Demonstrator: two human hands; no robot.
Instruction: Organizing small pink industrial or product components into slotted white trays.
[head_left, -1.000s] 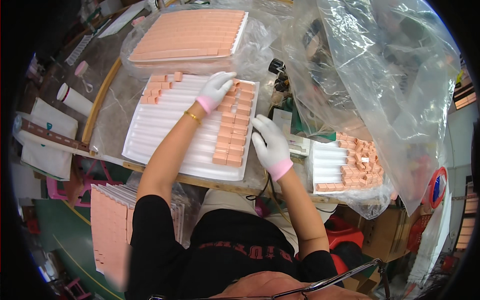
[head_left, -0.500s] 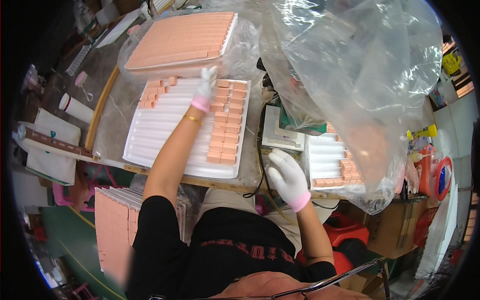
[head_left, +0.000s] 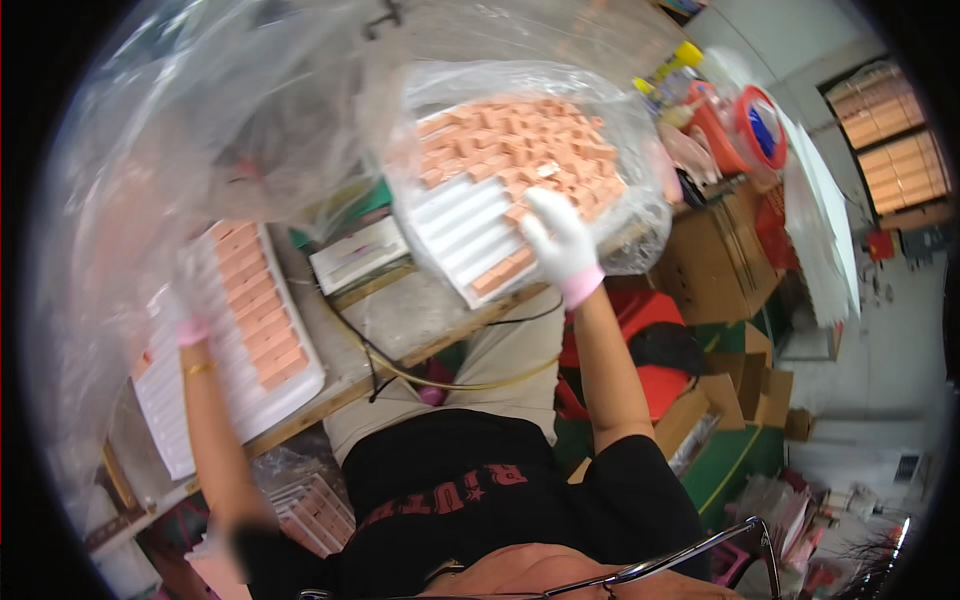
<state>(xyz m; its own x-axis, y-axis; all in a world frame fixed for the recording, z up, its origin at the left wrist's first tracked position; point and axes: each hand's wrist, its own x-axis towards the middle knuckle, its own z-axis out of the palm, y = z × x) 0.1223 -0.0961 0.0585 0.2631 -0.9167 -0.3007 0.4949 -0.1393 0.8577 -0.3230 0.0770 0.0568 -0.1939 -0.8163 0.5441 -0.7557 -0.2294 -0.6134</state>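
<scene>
Both my hands wear white gloves with pink cuffs. My right hand reaches onto a white ribbed tray wrapped in clear plastic. Its thumb and fingers are apart, at the edge of a jumbled heap of peach-coloured blocks. Whether it touches a block is unclear. To the left, my left hand is over another white ribbed tray, smeared by motion and veiled by clear plastic sheeting, so its fingers cannot be made out. Paired rows of peach blocks line that tray's right side.
Clear plastic sheeting hangs over the far left. Between the trays lie a white-topped box and a thin hose. A red container and cardboard boxes stand right of the bench. Stacked trays are below it.
The view has swung right. My right hand has moved from the bench's front edge onto the heaped blocks. My left hand stays over the left tray, now behind the plastic sheeting.
</scene>
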